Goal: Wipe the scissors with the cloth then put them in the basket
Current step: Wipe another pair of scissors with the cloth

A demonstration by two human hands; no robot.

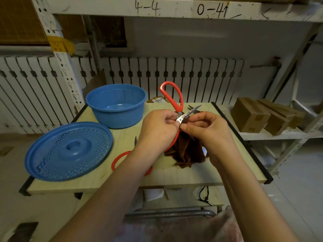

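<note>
The blue basket (116, 105) stands upright at the far left of the wooden table (174, 179), and nothing lies in it. Its perforated blue lid (69, 151) lies flat to the near left, apart from the basket, with its rim reaching over the table's left edge.

Above the middle of the table the left hand (158, 130) grips the red-handled scissors (174, 98) near the pivot, fingers curled round them. One red loop rises toward the far side, and the blades (189, 113) point right and away. The right hand (209, 131) pinches the brown cloth (187, 151) against the blades; the cloth hangs down and bunches on the table below.

A second pair of scissors (120, 157) with red loops lies on the table under the left forearm, close to the near edge. A dark tool (191, 107) lies by the far edge, behind the blades.

Bare wood shows between basket and hands and along the near right corner. Black strips (243, 142) edge the table's left and right sides. Cardboard boxes (251, 115) sit on a shelf to the right.
</note>
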